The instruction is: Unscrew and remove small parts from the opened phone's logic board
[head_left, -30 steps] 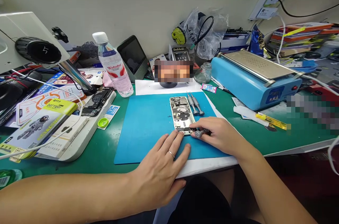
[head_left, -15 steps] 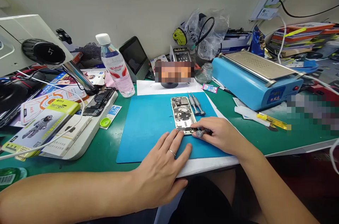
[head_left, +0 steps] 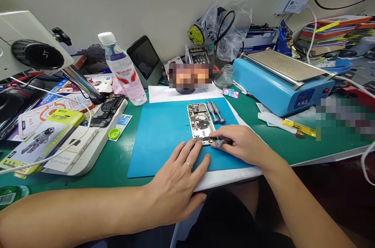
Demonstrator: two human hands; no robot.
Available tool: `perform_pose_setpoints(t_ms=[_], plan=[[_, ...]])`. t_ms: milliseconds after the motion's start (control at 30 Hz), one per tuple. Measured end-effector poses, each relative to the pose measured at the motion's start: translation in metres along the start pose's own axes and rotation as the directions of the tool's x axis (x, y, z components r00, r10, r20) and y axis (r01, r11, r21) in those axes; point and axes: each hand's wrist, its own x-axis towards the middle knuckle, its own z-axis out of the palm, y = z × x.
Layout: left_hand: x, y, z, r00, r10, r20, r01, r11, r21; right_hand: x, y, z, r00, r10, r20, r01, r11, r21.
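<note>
An opened phone (head_left: 201, 120) lies on a blue mat (head_left: 164, 131), its inner parts showing. My left hand (head_left: 178, 177), with a ring on one finger, rests palm down with fingers spread, fingertips at the phone's lower edge. In my right hand (head_left: 240, 144) is a grey screwdriver (head_left: 222, 142), held between bent fingers beside the phone's lower right corner; its tip is hidden. Some fingertips of that hand touch the phone. Two more screwdrivers (head_left: 215, 111) lie side by side just right of the phone.
A water bottle (head_left: 125, 70) and a microscope arm (head_left: 32, 45) stand at the left, near battery boxes (head_left: 43, 136). At the right sit a blue heating machine (head_left: 278, 84) and a yellow-tipped tube (head_left: 301, 127). A glass jar (head_left: 225, 77) stands behind the mat.
The whole view has shifted slightly. Both hands keep nearly the same places at the phone, and the right one still holds the screwdriver.
</note>
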Motion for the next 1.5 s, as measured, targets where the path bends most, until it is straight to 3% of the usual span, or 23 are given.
perform_pose_setpoints(t_ms=[1500], plan=[[0.002,-0.0033,-0.0059,0.999,0.008,0.036,-0.008,1.0,0.0,0.0014,0.0087,0.0032,0.993,-0.098,-0.06,0.109,0.964,0.241]])
